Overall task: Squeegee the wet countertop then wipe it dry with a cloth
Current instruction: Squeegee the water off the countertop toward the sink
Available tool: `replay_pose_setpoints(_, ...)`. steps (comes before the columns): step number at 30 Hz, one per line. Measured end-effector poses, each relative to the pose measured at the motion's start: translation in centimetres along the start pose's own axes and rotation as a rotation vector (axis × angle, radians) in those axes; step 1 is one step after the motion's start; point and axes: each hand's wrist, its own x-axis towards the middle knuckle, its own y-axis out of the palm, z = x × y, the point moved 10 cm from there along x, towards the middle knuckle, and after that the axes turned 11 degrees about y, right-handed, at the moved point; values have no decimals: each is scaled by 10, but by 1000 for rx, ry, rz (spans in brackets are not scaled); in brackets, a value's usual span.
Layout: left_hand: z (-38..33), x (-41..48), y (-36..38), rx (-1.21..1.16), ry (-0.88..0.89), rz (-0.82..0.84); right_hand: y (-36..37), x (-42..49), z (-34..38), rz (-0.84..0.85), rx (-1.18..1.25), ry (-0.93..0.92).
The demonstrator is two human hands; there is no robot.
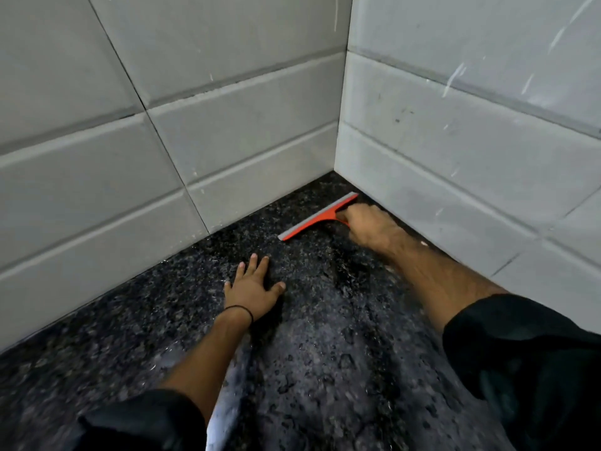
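Orange plastic squeegee with grey rubber blade (pixel 317 216): blade set down on the wet, speckled black granite countertop (pixel 325 353), near the corner of the grey tiled walls (pixel 227 131). Right hand (pixel 367 226) curled round its short handle; left hand (pixel 255 289) flat, fingers spread on the stone. Likely light and stiff with a flexible edge, slippery when wet; best held by the handle.

Dim, wide-angle warp, blurred lower edges.

Likely a home kitchen or bathroom. A speckled black granite countertop (pixel 107 346) meets pale grey wall tiles (pixel 234 112) in a corner, both water-splashed.
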Motion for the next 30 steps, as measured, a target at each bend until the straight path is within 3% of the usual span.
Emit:
replay_pose_setpoints(7, -68, -56, 16, 57, 136, -41, 17, -123, -86, 117, -23, 81)
replay_pose_setpoints(20, -119, -129, 96, 140, 248, 198, 56, -319, -218, 164, 25, 408)
replay_pose_setpoints(27, -119, -118, 91, 105, 247, 293, 43, -337, -217, 149, -4, 445)
replay_pose_setpoints(30, -122, -118, 75, -7, 298, 224, 15, -313, -196, 109, -48, 435)
